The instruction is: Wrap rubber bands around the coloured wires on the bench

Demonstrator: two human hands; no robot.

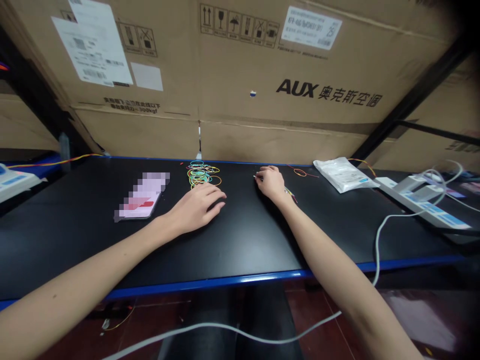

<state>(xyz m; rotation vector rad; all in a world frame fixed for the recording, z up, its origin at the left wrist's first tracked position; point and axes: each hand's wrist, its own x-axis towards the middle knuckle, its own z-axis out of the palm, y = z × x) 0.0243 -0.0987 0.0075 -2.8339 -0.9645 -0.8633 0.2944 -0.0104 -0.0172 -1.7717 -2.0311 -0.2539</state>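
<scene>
Table (240, 240) surface: black, with 1 blue edge strip. Coiled wires (202, 175): yellow, orange, teal and green, in mixed loops. Loose wire (300, 172): red and orange. Cardboard cartons (225, 100): tan, with black print. Packet (343, 175): white. Power strip (420, 202): white, with blue labels. Pixelated object (140, 197): pink, with 1 red stripe.

One left hand (195, 207), one right hand (272, 182), one phone (141, 196), one tangle of coloured wires (202, 175), one white packet (343, 175), one power strip (422, 202) and one AUX carton (240, 65).
</scene>
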